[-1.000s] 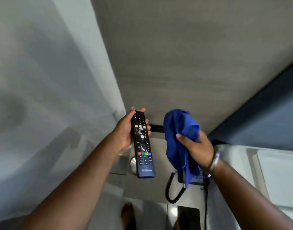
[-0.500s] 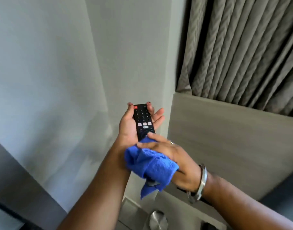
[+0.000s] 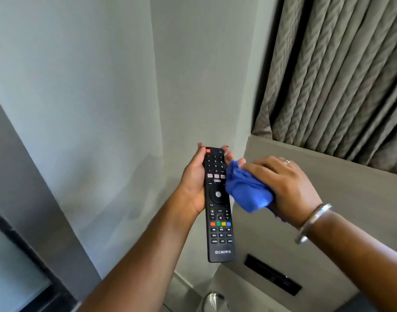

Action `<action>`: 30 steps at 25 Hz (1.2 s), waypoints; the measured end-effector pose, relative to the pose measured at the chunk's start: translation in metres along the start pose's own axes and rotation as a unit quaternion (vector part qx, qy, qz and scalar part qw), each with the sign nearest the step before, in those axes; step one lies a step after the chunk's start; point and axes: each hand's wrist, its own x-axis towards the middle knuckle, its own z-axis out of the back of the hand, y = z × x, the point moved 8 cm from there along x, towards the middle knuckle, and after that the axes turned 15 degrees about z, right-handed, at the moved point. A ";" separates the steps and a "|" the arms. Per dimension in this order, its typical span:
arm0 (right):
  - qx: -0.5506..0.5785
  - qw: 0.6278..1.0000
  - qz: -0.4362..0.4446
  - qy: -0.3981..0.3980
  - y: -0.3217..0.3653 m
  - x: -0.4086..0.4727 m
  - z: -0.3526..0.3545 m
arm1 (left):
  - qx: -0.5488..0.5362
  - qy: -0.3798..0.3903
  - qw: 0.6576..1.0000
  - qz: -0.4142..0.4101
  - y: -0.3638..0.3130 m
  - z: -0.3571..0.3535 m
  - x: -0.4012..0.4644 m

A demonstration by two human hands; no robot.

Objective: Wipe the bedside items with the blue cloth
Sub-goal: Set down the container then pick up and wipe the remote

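A black TV remote [image 3: 218,212] with coloured buttons is held upright in the air, buttons facing me. My left hand [image 3: 194,181] grips its upper half from behind and the left side. The bunched blue cloth [image 3: 247,190] is held in my right hand [image 3: 285,185] and touches the remote's right edge near its upper middle. The remote's lower half hangs free below my left palm. The bedside surface itself is almost out of the picture.
A grey wall fills the left and centre, and a pleated grey curtain [image 3: 341,70] hangs at the top right above a wood-grain panel [image 3: 341,190] with a dark slot [image 3: 273,274]. A round metal object [image 3: 214,301] shows at the bottom edge.
The cloth has slid off the remote's lower face to its right edge, uncovering the buttons. Earlier still the hands were apart and the view was lower, over the bedside phone.
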 end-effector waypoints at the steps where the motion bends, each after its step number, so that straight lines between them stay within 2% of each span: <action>1: -0.019 0.999 -0.038 -0.011 0.001 0.008 -0.001 | 0.010 -0.002 1.000 -0.010 0.001 -0.005 -0.002; 4: 0.010 0.995 -0.097 -0.002 0.016 0.024 -0.011 | 0.039 -0.003 0.999 -0.034 -0.007 -0.019 -0.007; 6: 0.052 0.995 -0.080 -0.002 0.025 0.021 -0.009 | 0.051 0.014 0.998 -0.037 -0.019 -0.029 -0.007; 8: 0.075 0.997 -0.014 0.031 0.042 0.011 -0.009 | 0.053 0.026 0.998 -0.031 -0.027 -0.031 -0.007; 10: 0.088 0.987 0.073 0.112 0.064 0.000 -0.011 | 0.052 0.042 0.998 -0.020 -0.025 -0.030 -0.006; 13: 0.037 0.964 0.191 0.180 0.070 -0.013 0.000 | 0.038 0.063 0.997 0.000 -0.011 -0.027 -0.002; 15: -0.004 0.972 0.184 0.145 0.055 -0.011 0.016 | 0.035 0.067 0.997 0.003 -0.004 -0.028 0.003; 17: -0.036 0.987 0.117 0.100 0.038 -0.002 0.025 | 0.045 0.072 0.996 0.009 0.002 -0.034 0.007; 20: -0.036 0.993 0.065 0.093 0.045 0.004 0.011 | 0.045 0.074 0.996 0.013 0.003 -0.039 0.010; 23: 0.002 0.986 0.110 0.123 0.062 -0.007 -0.003 | 0.022 0.053 0.998 0.017 0.001 -0.032 0.016; 27: 0.005 0.953 0.243 0.181 0.074 -0.028 -0.001 | 0.013 0.066 0.996 0.058 0.025 -0.029 0.021; 29: -0.010 0.942 0.285 0.178 0.074 -0.028 0.002 | 0.023 0.070 0.995 0.070 0.035 -0.030 0.023; 30: -0.023 0.947 0.276 0.160 0.068 -0.024 0.005 | 0.032 0.071 0.994 0.071 0.038 -0.031 0.024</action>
